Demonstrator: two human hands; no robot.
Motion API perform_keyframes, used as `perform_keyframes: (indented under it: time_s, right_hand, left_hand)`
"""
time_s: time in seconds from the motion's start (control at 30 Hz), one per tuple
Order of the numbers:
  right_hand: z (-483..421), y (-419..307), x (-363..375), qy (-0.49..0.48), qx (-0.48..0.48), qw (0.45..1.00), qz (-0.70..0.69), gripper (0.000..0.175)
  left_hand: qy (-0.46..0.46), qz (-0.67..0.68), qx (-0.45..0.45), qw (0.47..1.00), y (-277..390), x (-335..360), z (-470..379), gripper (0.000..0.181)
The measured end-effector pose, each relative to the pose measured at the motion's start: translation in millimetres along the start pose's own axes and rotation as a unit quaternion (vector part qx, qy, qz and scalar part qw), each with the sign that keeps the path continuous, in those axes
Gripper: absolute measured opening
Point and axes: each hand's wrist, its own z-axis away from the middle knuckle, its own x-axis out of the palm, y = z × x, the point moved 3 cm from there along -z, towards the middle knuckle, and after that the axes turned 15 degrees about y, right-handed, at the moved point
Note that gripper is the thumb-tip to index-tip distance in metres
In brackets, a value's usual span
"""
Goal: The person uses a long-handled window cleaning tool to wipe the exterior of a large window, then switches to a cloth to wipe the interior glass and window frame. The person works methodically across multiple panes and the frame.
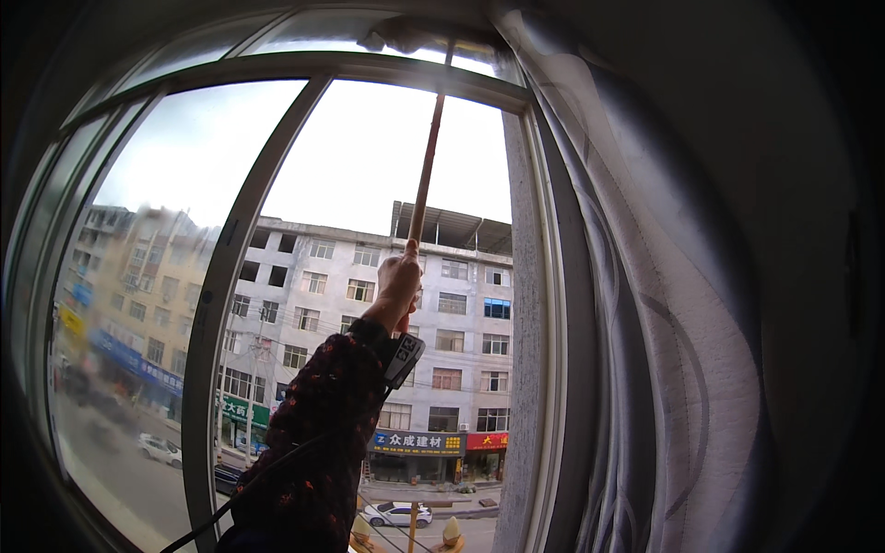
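Observation:
My left hand (399, 280) is wrapped around a long wooden pole (427, 162), thumb lying up along it. The arm, in a dark patterned sleeve (311, 415), reaches up through the open part of a sliding window. A small grey device (404, 361) sits at the wrist, and a black cable (269, 473) runs along the arm. The pole rises past the window's crossbar (380, 69) to a dark, blurred bundle (432, 34) behind the upper pane; it looks like a mop head or cloth. My right hand is out of view.
A grey-white curtain (681, 345) hangs at the right, beside the window frame (546, 311). The window's mullion (238, 269) stands left of the arm, next to a smeared glass pane (138, 276). Outside are a railing with gold finials (451, 533), a white car (397, 513) and buildings (442, 339).

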Motion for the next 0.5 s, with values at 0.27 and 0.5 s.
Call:
perform_keyframes:
  time_s: [0.27,0.5]
  right_hand:
    - [-2.8,-1.9,1.3,-0.06,0.093,0.994,-0.023,0.035]
    - [-5.1,-20.1,-14.4,-0.03,0.078,0.995,-0.056,0.033]
  left_hand:
    - [-0.038,0.02,-0.011,0.999,-101.5,-79.8,85.3,0.053]
    - [0.019,-0.008,-0.124,0.992,-201.0,-188.6,193.1,0.058]
